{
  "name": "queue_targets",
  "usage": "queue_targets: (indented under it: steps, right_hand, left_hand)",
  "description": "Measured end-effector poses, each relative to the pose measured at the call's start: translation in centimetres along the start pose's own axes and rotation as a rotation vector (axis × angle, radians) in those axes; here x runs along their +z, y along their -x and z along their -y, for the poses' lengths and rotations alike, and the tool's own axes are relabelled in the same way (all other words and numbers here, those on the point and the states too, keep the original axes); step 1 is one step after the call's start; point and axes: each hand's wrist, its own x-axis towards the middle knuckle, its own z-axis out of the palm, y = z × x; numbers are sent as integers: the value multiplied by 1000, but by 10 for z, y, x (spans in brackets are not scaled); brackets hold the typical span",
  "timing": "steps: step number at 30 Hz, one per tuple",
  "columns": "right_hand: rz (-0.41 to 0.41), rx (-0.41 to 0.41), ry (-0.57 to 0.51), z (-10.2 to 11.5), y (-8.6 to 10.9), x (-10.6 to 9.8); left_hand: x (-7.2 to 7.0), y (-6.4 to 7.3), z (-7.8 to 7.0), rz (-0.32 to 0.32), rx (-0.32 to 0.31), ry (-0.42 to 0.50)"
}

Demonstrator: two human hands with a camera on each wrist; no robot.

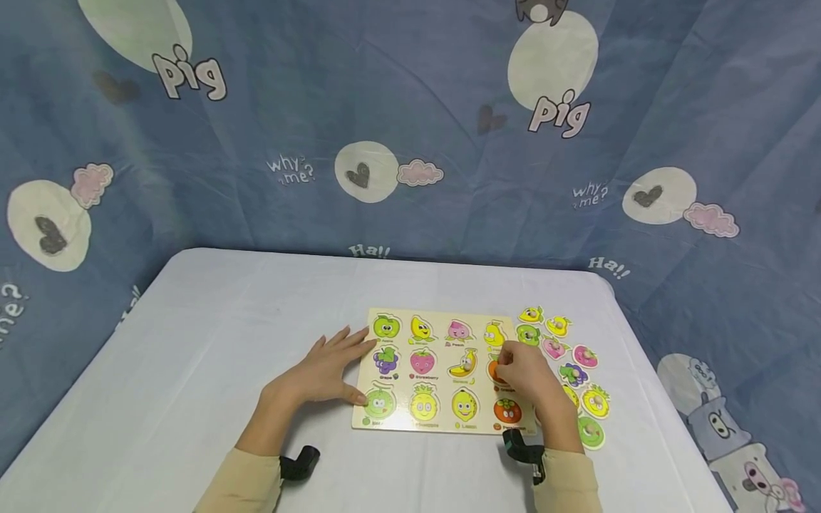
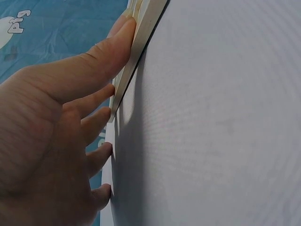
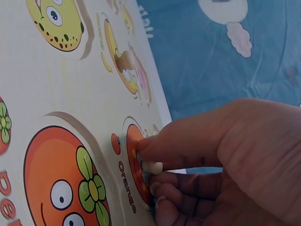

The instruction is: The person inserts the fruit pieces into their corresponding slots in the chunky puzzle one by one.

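Observation:
A wooden fruit puzzle board (image 1: 442,420) lies on the white table, with printed fruits in rows. Spread fingers of my left hand (image 1: 327,370) rest at the board's left edge; the thumb lies on its lower left corner by the melon (image 1: 380,405). Over the right side, my right hand (image 1: 532,374) pinches at the orange puzzle piece (image 3: 134,155). A small pale knob (image 3: 153,167) shows between thumb and fingers in the right wrist view. Just below that piece is the persimmon (image 1: 507,411). Whether the orange piece sits flush in its slot is hard to tell.
Several loose fruit pieces lie right of the board, among them a grape piece (image 1: 573,374), a pineapple piece (image 1: 596,401) and a green round piece (image 1: 591,432). A blue patterned cloth (image 1: 410,107) hangs behind the table (image 1: 224,342).

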Motion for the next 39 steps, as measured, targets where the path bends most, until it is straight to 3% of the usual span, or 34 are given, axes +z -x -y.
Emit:
queue_targets:
  steps: [23,35,39]
  right_hand:
    - [77,-2,-1,3,-3,-9]
    - [100,-112,-32,-9,-7,-19]
    - [59,-137,-12,-9,-11,-22]
  left_hand:
    - [-3,2,-4,-3,-14,13]
    - [-2,1,-5,2,-15,10]
    - [-2,2,-3,5,-19,12]
